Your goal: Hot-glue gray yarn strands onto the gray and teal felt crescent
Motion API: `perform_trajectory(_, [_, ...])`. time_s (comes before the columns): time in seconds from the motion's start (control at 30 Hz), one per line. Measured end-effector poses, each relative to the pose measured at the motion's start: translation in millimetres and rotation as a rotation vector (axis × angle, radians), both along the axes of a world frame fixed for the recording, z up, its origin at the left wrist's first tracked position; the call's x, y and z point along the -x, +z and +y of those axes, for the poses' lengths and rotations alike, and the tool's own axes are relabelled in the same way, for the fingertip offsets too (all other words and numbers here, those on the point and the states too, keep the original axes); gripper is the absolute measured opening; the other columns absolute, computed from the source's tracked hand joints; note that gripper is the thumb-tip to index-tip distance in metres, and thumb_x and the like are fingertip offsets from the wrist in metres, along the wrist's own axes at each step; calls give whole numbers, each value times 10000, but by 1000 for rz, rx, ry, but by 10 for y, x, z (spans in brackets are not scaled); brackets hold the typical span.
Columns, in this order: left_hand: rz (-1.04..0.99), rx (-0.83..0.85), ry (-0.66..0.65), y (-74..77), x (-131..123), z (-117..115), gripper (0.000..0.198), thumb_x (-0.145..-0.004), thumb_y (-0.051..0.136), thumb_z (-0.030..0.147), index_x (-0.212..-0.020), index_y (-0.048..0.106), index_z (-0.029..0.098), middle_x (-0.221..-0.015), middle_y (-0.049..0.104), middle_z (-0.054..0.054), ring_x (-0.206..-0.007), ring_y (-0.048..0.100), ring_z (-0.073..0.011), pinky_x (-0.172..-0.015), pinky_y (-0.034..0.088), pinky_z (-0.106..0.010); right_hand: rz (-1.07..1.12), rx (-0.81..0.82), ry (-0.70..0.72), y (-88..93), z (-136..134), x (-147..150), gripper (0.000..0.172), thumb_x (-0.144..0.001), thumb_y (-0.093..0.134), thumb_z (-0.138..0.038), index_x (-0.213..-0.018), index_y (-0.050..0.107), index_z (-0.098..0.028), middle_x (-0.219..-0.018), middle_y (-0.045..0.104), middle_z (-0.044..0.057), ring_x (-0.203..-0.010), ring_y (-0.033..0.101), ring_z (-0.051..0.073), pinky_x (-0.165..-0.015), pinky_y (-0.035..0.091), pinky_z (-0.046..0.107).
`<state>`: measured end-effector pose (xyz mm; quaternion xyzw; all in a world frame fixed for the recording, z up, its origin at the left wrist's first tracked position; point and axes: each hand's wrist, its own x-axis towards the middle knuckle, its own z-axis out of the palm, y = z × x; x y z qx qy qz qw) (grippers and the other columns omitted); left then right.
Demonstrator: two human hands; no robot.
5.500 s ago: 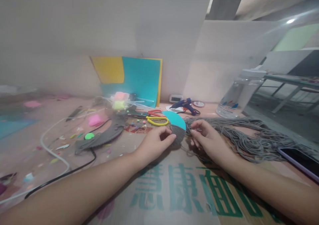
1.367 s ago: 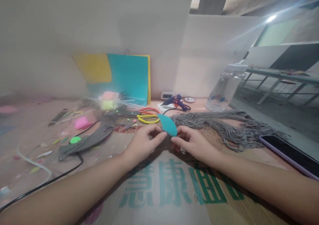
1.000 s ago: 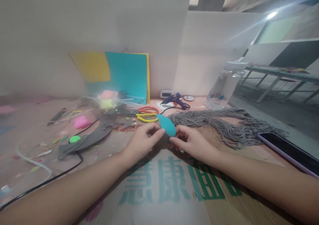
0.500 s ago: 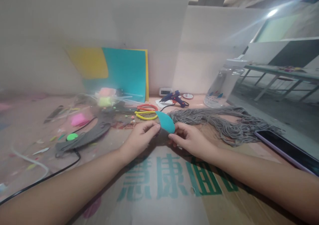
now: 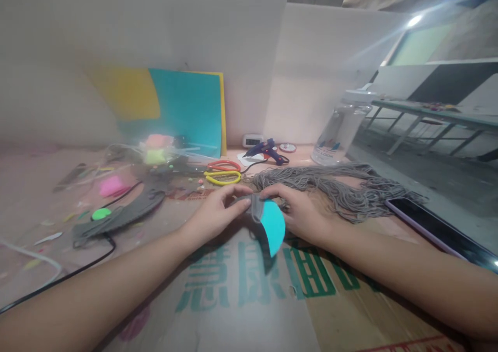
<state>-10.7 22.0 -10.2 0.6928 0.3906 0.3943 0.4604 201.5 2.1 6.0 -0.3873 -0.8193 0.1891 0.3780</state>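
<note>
Seen from a head-worn camera, two bare forearms reach over a brown cardboard sheet printed with large green characters (image 5: 241, 289). Between the hands stands a flat, round teal card disc (image 5: 273, 228), tilted on edge just above the cardboard, its upper part wound in grey yarn (image 5: 256, 206).

The left hand (image 5: 212, 214) is curled nearly closed, its thumb and fingertips pinching the yarn-covered rim. The right hand (image 5: 301, 212) curls over the opposite rim. Its thumb is hidden behind the disc, so whether it also pinches a loose strand cannot be told.

A loose grey yarn bundle (image 5: 342, 188) lies just behind the right hand.

Judging from this, the winding goes best with the left pinch firm on the wraps, each turn snug beside the one before, and the feeding strand clear of the bundle.
</note>
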Motion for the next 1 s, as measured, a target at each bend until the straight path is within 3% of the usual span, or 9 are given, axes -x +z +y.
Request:
perform_trajectory(0.17, [-70, -39, 49, -20, 12, 22, 333, -845, 634, 350, -1131, 626, 180, -1138, 673, -90, -971, 642, -209, -779, 503, -294, 106, 18, -64, -11, 36, 31, 247, -863, 516, -139, -1093, 578, -204, -1051, 670, 71, -844, 639, 172, -773, 537, 334])
perform_trajectory(0.3, [-3, -85, 67, 17, 8, 1, 317, -840, 637, 344, -1113, 637, 183, -1142, 679, -86, -1006, 638, -225, -819, 499, -318, 173, 188, -9, -14, 70, 38, 427, -890, 489, -144, -1306, 496, -241, -1225, 626, 75, -803, 650, 147, -788, 553, 344])
perform_trajectory(0.43, [42, -135, 44, 52, 5, -24, 288, -845, 627, 327, -1090, 647, 176, -1147, 680, -86, -1063, 619, -236, -894, 476, -343, 293, 297, 179, -83, 117, 64, 447, -879, 521, -150, -1313, 498, -256, -1380, 547, 60, -1135, 607, 174, -950, 513, 347])
perform_trajectory(0.5, [60, -143, 38, 56, 8, -31, 287, -849, 621, 328, -1092, 645, 177, -1144, 682, -84, -1056, 622, -236, -905, 472, -350, 351, 384, 243, -125, 141, 73, 426, -878, 550, -187, -1297, 505, -244, -1295, 612, 63, -1145, 610, 179, -945, 519, 347])
perform_trajectory(0.57, [73, -146, 44, 55, 10, -35, 292, -850, 619, 339, -1096, 644, 183, -1136, 686, -80, -1042, 629, -237, -906, 473, -355, 341, 444, 230, -147, 157, 68, 384, -879, 579, -246, -1261, 539, -227, -1145, 681, 59, -1023, 662, 179, -876, 547, 345])
perform_trajectory(0.67, [80, -158, 76, 52, 12, -39, 290, -847, 621, 349, -1089, 652, 193, -1113, 692, -72, -1024, 634, -237, -885, 483, -351, 270, 340, 59, -118, 152, 38, 264, -884, 583, -279, -1136, 625, -210, -1061, 699, 54, -934, 667, 178, -843, 545, 349])
perform_trajectory(0.77, [64, -142, 116, 50, 14, -34, 275, -848, 614, 341, -1081, 659, 202, -1047, 701, -63, -1004, 638, -242, -839, 500, -345, 301, 80, -136, -36, 106, 1, 175, -907, 540, -253, -1041, 647, -220, -1071, 689, 49, -969, 642, 184, -901, 512, 367])
perform_trajectory(0.87, [19, -122, 160, 40, 19, -11, 279, -852, 603, 342, -1085, 653, 197, -1017, 699, -66, -1019, 629, -251, -829, 503, -350, 304, -124, -192, 38, 37, -24, 160, -925, 507, -263, -1001, 644, -228, -1055, 683, 55, -1012, 621, 204, -931, 487, 379])
perform_trajectory(1.0, [-16, -124, 209, 18, 29, 29, 301, -867, 585, 352, -1111, 632, 182, -1037, 694, -73, -1017, 626, -235, -840, 494, -337, 168, -31, -173, 70, -6, -26, 213, -950, 459, -305, -1001, 647, -218, -940, 693, 49, -840, 647, 187, -819, 513, 347])
